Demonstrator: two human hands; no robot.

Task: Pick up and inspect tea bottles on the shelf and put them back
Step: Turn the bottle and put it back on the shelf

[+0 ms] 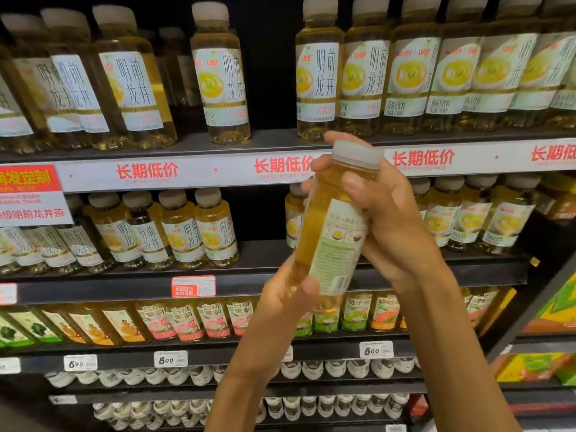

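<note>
I hold one tea bottle (330, 235) in front of the shelves, tilted a little to the right. It has yellow tea, a pale cap and its back label faces me. My left hand (286, 294) grips its base from below. My right hand (386, 213) wraps round its neck and upper body, thumb across the front. Rows of the same bottles (321, 73) stand on the top shelf and on the second shelf (215, 229). A gap (271, 73) shows in the top row and another gap (261, 213) in the second row, right behind the held bottle.
Shelf edges carry a white strip (187, 173) with red print and price tags (170, 358). Lower shelves hold fruit-label tea bottles (184, 321) and white-capped bottles (311, 369). Another shelf unit with green and yellow packs (558, 307) juts in at the right.
</note>
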